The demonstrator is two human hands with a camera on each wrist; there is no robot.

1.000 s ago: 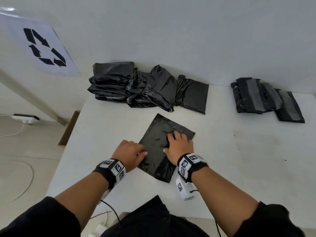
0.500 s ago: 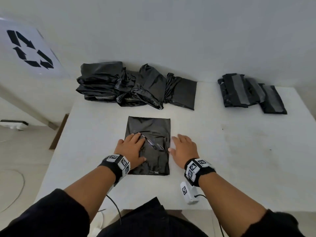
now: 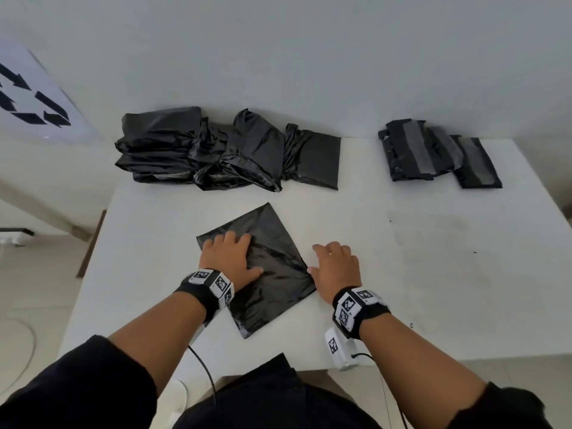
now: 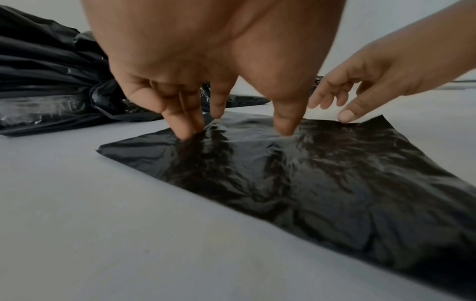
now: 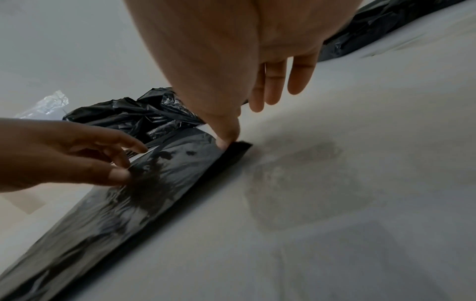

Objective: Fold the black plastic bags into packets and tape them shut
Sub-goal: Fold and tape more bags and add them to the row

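A flat folded black bag (image 3: 272, 274) lies slantwise on the white table (image 3: 433, 274) in front of me. My left hand (image 3: 229, 258) presses on its left part with spread fingers; in the left wrist view the fingertips (image 4: 185, 132) dent the glossy bag (image 4: 309, 179). My right hand (image 3: 335, 269) rests just off the bag's right corner. Its thumb (image 5: 226, 140) presses that corner of the bag (image 5: 154, 183), and the other fingers hang straight above the table. At the back left lies a pile of loose black bags (image 3: 216, 150). Taped packets (image 3: 433, 153) with grey tape strips lie at the back right.
A recycling sign (image 3: 31, 103) hangs on the left wall. The table's left edge drops to the floor, where a power strip (image 3: 12, 238) lies. A faint grey stain (image 3: 433, 233) marks the table on the right. Clear plastic wrap (image 5: 51, 103) shows behind the pile.
The bag has turned counterclockwise, from tilted right through straight to tilted left. My left hand moved onto the bag. My right hand slid off it to its right corner.
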